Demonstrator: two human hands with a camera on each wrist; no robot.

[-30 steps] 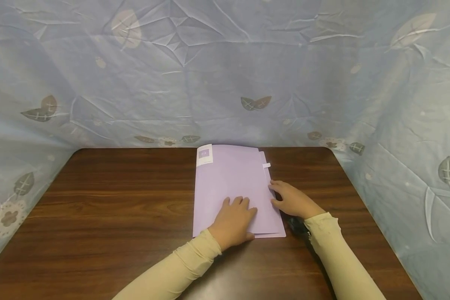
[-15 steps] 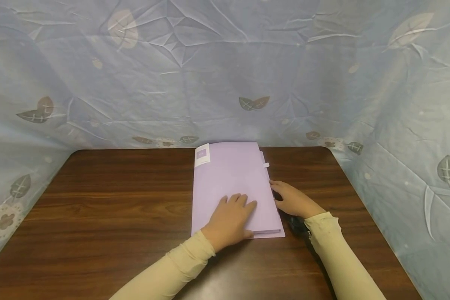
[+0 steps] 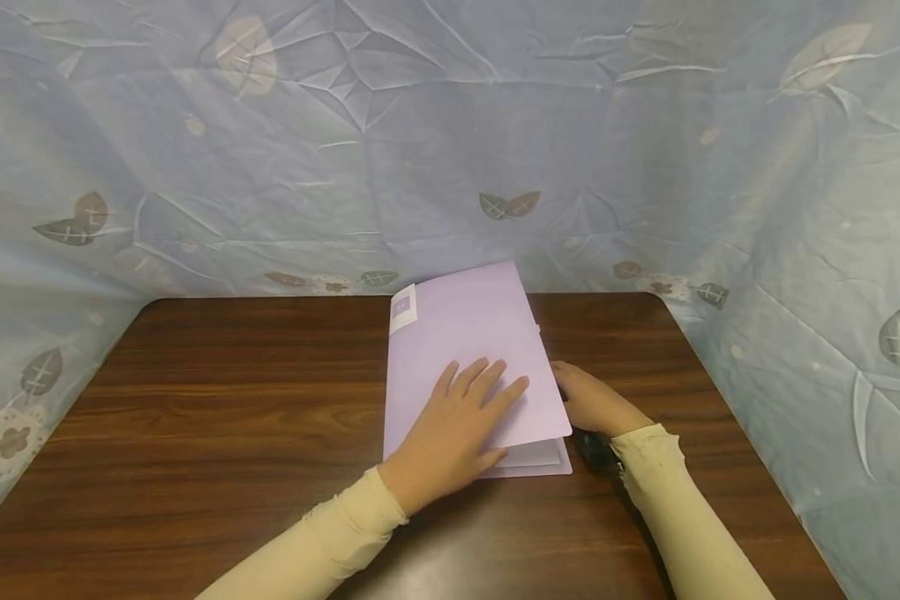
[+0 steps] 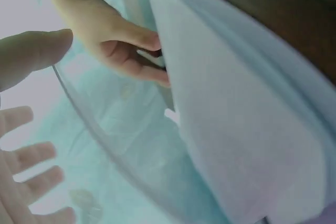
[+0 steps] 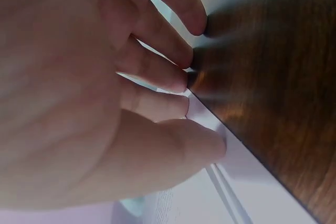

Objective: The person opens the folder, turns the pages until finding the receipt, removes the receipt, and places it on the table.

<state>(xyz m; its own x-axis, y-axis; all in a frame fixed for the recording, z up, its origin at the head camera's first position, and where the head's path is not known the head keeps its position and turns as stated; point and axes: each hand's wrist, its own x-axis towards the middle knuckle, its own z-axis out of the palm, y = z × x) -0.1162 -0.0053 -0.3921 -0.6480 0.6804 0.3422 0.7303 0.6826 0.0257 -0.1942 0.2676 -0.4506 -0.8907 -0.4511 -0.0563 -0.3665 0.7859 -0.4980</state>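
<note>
A pale purple folder with a white label in its upper left corner lies at the table's middle. Its front cover stands partly lifted along the right side, and white pages show beneath. My left hand is over the cover's lower part, fingers straight and spread. In the left wrist view, the left thumb reaches the lifted cover's edge. My right hand is at the folder's right edge, its fingertips hidden by the cover in the head view. In the right wrist view, the right thumb touches the bottom cover's margin.
The dark wooden table extends on both sides of the folder. A patterned blue-grey cloth hangs behind and beside it. A black device with a cable sits under the right wrist.
The folder's front cover has risen from nearly flat to tilted up on its right side. My left hand has lifted and spread its fingers wider. The right hand has barely moved.
</note>
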